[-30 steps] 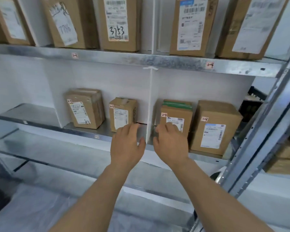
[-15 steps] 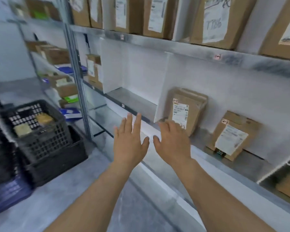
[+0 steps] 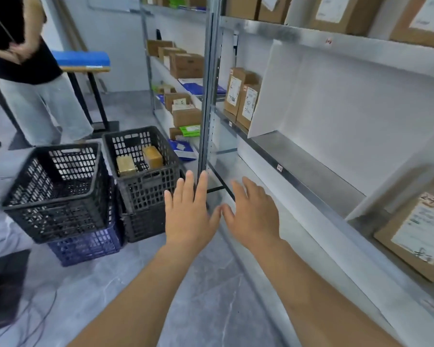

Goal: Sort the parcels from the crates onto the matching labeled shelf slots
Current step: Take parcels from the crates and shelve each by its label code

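Observation:
My left hand (image 3: 189,211) and my right hand (image 3: 252,211) are held out side by side, fingers straight, holding nothing. Ahead of my left hand a black crate (image 3: 145,186) holds two brown parcels (image 3: 138,160). Left of it a second black crate (image 3: 58,196) looks bare inside and sits on a blue crate (image 3: 85,244). On the right, the metal shelf (image 3: 308,169) has white dividers and small slot labels. One boxed parcel (image 3: 416,236) stands in the slot at far right, and two parcels (image 3: 242,97) stand in the slot further back.
A metal upright post (image 3: 209,91) rises just beyond my hands. More boxes fill the shelves behind it and the top shelf. A person (image 3: 28,71) stands at the back left by a table with a blue top (image 3: 85,58). Cables lie on the grey floor (image 3: 25,319).
The view has swung left, away from the shelf slots toward the crates. Both hands have come off the shelf edge and now hover open in front of me.

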A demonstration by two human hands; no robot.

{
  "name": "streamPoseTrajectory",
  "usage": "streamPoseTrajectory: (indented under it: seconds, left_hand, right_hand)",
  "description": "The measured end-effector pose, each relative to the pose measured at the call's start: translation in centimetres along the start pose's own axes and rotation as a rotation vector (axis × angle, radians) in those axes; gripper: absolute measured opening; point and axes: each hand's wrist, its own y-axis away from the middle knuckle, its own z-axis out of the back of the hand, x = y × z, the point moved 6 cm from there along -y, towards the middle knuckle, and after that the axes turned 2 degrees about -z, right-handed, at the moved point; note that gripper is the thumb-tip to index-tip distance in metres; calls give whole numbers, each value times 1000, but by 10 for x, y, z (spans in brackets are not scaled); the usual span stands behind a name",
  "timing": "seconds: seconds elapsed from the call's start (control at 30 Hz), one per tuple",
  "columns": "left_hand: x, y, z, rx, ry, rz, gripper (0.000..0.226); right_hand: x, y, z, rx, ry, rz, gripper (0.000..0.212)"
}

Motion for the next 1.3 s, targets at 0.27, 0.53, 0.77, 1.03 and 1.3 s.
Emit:
streamPoseTrajectory:
  seconds: [0.27,0.53,0.77,1.03,1.3]
  left_hand:
    - [69,-52,-25,14,-73,192,73]
    - [105,-147,-35,8,-192,294,71]
    - [130,-205,-52,44,-281,396,74]
    - [195,-241,-73,72,-272,498,75]
    - [310,-331,-91,104,-185,498,73]
  right_hand:
    - [26,-76,-63,62,-112,130,48]
    - [18,-191,-101,201,-151,269,37]
    - [18,-268,-143,248,-182,332,46]
    - [58,-319,-212,352,-178,367,56]
    - [130,-416,-285,417,-124,346,55]
